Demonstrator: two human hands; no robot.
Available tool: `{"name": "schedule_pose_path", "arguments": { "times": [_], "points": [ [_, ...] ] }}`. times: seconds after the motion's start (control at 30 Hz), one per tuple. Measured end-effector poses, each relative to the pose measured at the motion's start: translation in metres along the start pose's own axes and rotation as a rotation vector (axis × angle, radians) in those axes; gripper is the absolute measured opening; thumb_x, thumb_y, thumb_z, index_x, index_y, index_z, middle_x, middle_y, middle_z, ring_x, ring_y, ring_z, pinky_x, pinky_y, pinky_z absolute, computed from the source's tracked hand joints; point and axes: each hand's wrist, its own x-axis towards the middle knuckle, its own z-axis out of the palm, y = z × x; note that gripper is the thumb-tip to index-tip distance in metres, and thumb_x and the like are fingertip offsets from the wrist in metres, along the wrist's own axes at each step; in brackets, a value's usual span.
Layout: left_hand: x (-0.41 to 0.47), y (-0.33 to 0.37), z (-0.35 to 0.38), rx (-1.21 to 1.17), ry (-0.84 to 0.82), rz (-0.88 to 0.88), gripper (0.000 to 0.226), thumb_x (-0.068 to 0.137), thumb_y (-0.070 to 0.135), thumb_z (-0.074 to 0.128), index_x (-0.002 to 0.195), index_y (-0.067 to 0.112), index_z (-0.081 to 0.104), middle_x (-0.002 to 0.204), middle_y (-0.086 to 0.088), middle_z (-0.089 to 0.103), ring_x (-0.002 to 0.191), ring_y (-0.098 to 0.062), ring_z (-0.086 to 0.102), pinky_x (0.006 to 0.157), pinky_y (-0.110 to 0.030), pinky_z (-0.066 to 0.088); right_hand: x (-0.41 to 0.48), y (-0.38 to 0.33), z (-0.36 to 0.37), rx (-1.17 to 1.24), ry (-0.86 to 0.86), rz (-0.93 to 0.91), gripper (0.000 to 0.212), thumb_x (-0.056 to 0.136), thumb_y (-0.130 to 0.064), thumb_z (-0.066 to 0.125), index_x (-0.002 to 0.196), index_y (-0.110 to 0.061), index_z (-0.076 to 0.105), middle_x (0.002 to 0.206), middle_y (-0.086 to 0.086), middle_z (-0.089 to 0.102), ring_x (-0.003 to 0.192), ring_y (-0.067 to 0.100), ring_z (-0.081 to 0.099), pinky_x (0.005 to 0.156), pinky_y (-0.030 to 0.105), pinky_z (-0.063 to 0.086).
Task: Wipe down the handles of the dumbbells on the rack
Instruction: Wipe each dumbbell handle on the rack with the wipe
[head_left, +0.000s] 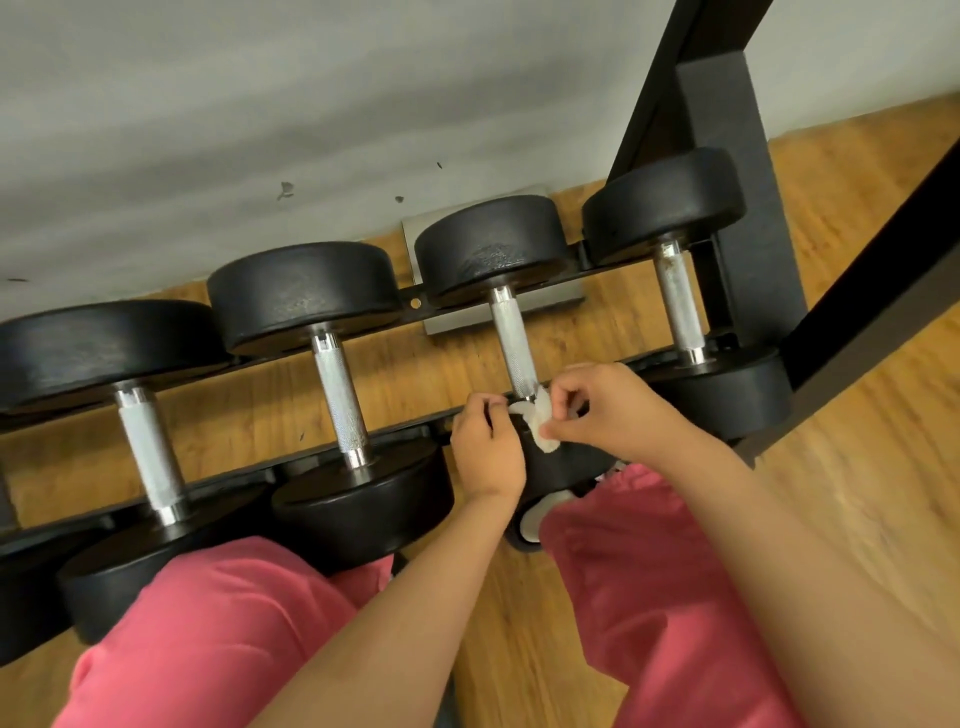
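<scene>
Here at the rack (727, 156), both hands are working at the near end of the third dumbbell (491, 244) handle (511, 343). The right hand (608, 410) is pinching a small white wipe (537, 423) between thumb and fingertips. The left hand (485, 447), fingers curled, is gripping its other end. The wipe is touching the handle's near end.

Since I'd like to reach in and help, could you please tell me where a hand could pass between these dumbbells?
One clear gap lies between the handle being wiped and the next handle to its left, over wood floor. Another separates it from the rightmost handle. Crowded: its near end, where left hand and right hand pinch the wipe.
</scene>
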Motion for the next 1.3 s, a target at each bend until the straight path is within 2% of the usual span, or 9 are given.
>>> {"name": "schedule_pose_path", "arguments": {
  "times": [0.13, 0.3, 0.4, 0.6, 0.73, 0.97, 1.17, 1.23, 1.3],
  "points": [
    [0.002, -0.003, -0.005, -0.03, -0.047, -0.007, 0.025, 0.102, 0.024, 0.041, 0.087, 0.018, 0.06, 0.096, -0.01, 0.062, 0.086, -0.02, 0.057, 0.082, -0.041, 0.047, 0.004, -0.014, 0.014, -0.02, -0.075, -0.071, 0.013, 0.075, -0.007, 0.076, 0.085, -0.015, 0.072, 0.083, -0.006, 0.06, 0.079, 0.004, 0.054, 0.069, 0.013, 0.04],
    [-0.001, 0.008, -0.001, 0.004, -0.019, 0.04, 0.025, 0.1, 0.032, 0.04, 0.087, 0.031, 0.062, 0.101, -0.002, 0.065, 0.1, -0.018, 0.058, 0.093, -0.044, 0.047, 0.0, 0.011, -0.008, 0.112, -0.075, 0.102, 0.018, 0.075, -0.005, 0.078, 0.077, -0.022, 0.072, 0.09, -0.004, 0.068, 0.089, 0.013, 0.063, 0.082, 0.032, 0.051],
    [-0.003, 0.02, 0.01, 0.112, 0.082, -0.015, 0.03, 0.1, 0.037, 0.04, 0.098, 0.023, 0.066, 0.103, 0.0, 0.062, 0.107, -0.023, 0.054, 0.095, -0.043, 0.044, -0.009, 0.036, -0.029, 0.076, -0.004, 0.21, 0.022, 0.076, -0.001, 0.075, 0.073, -0.021, 0.07, 0.089, 0.0, 0.071, 0.093, 0.019, 0.065, 0.088, 0.039, 0.052],
    [-0.007, 0.024, 0.018, 0.152, 0.227, -0.002, 0.009, 0.095, 0.032, 0.05, 0.087, 0.032, 0.054, 0.078, 0.023, 0.047, 0.094, -0.02, 0.057, 0.085, -0.043, 0.049, 0.006, 0.039, -0.026, 0.285, 0.26, 0.246, 0.005, 0.084, -0.011, 0.072, 0.086, -0.016, 0.071, 0.09, 0.001, 0.072, 0.087, 0.014, 0.066, 0.08, 0.026, 0.05],
    [-0.007, 0.024, 0.018, 0.156, 0.234, -0.033, 0.005, 0.089, 0.031, 0.057, 0.084, 0.032, 0.055, 0.084, 0.014, 0.056, 0.091, -0.023, 0.059, 0.082, -0.043, 0.05, 0.039, 0.037, -0.002, 0.231, 0.147, 0.248, 0.01, 0.082, -0.009, 0.075, 0.09, -0.006, 0.073, 0.09, 0.004, 0.072, 0.087, 0.014, 0.066, 0.076, 0.019, 0.047],
    [-0.004, 0.02, 0.019, 0.179, 0.213, -0.002, 0.016, 0.084, 0.031, 0.061, 0.071, 0.035, 0.053, 0.067, 0.016, 0.058, 0.081, -0.02, 0.061, 0.075, -0.045, 0.053, 0.056, 0.038, 0.009, 0.037, -0.096, 0.322, 0.012, 0.078, -0.01, 0.077, 0.089, -0.006, 0.075, 0.089, 0.008, 0.074, 0.088, 0.019, 0.067, 0.085, 0.033, 0.052],
    [-0.005, 0.02, 0.019, 0.188, 0.219, 0.031, 0.015, 0.085, 0.028, 0.061, 0.072, 0.032, 0.054, 0.065, 0.016, 0.056, 0.077, -0.019, 0.061, 0.076, -0.046, 0.052, 0.066, 0.025, 0.004, 0.306, 0.116, 0.354, 0.009, 0.081, 0.002, 0.071, 0.083, -0.007, 0.072, 0.085, 0.011, 0.071, 0.081, 0.016, 0.064, 0.072, 0.019, 0.047],
    [-0.005, 0.021, 0.019, 0.191, 0.222, 0.033, 0.015, 0.084, 0.029, 0.062, 0.072, 0.033, 0.054, 0.065, 0.016, 0.057, 0.077, -0.019, 0.061, 0.075, -0.046, 0.052, 0.065, 0.025, 0.003, 0.267, 0.022, 0.388, 0.011, 0.081, 0.001, 0.071, 0.083, -0.01, 0.072, 0.079, 0.006, 0.068, 0.078, 0.014, 0.062, 0.061, 0.01, 0.044],
    [-0.005, 0.022, 0.019, 0.194, 0.219, 0.031, 0.014, 0.084, 0.029, 0.062, 0.072, 0.033, 0.055, 0.064, 0.016, 0.057, 0.078, -0.019, 0.061, 0.075, -0.046, 0.052, 0.061, 0.026, 0.003, 0.133, -0.125, 0.418, 0.013, 0.079, -0.001, 0.074, 0.083, -0.013, 0.072, 0.078, 0.001, 0.066, 0.08, 0.014, 0.061, 0.061, 0.013, 0.043]
  ]
}}
